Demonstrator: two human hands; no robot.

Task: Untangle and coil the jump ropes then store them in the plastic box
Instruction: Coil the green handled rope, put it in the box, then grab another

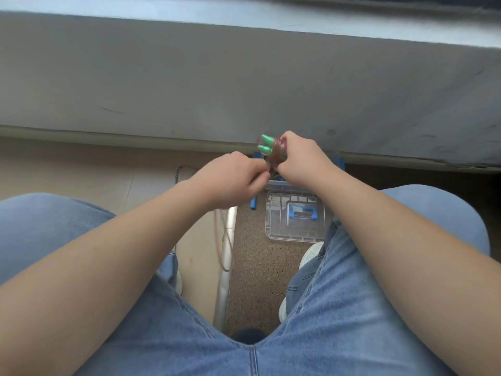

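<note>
both hands [271, 169] grip coiled rope [278, 153] above box [273, 185]

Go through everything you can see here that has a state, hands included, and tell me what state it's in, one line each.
left hand: pinching the rope strand
right hand: gripping the coiled bundle
green-handled jump rope: partly coiled, handles side by side, a loop hanging free
plastic box: open, on the floor, mostly hidden
clear lid: off, flat on the floor
dark rope: loose on the floor
</note>
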